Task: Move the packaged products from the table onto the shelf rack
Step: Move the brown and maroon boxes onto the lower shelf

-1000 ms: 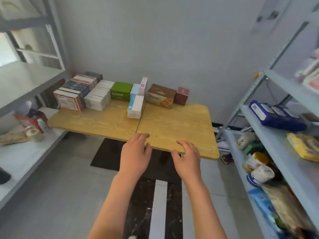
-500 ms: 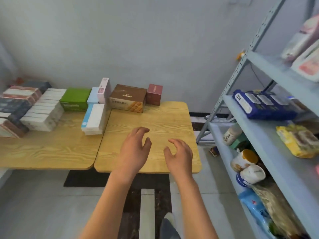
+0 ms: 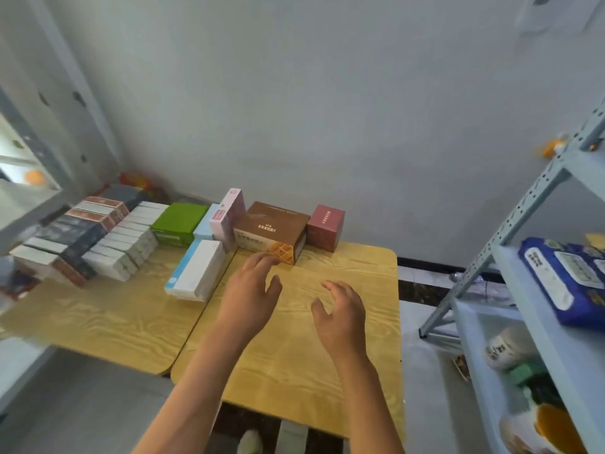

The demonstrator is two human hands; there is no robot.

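Observation:
Packaged boxes line the far edge of the wooden table (image 3: 327,371): a brown box (image 3: 271,229), a dark red box (image 3: 325,227), an upright pink box (image 3: 229,217), a green box (image 3: 178,224), a white and blue box (image 3: 196,270) and stacks of white boxes (image 3: 126,247) and dark boxes (image 3: 72,237). My left hand (image 3: 250,294) hovers over the table, fingertips just short of the brown box, fingers relaxed and empty. My right hand (image 3: 342,309) hovers beside it, fingers loosely spread, holding nothing. The shelf rack (image 3: 510,257) stands at the right.
The shelf rack holds a blue package (image 3: 563,276) on its middle level and cups and bags (image 3: 510,352) below. Another grey shelf (image 3: 29,198) stands at the left. A grey wall is behind the table. Tiled floor lies between table and rack.
Both hands have moved forward over the table toward the brown box, and the view has come closer to the boxes. Nothing has been gripped.

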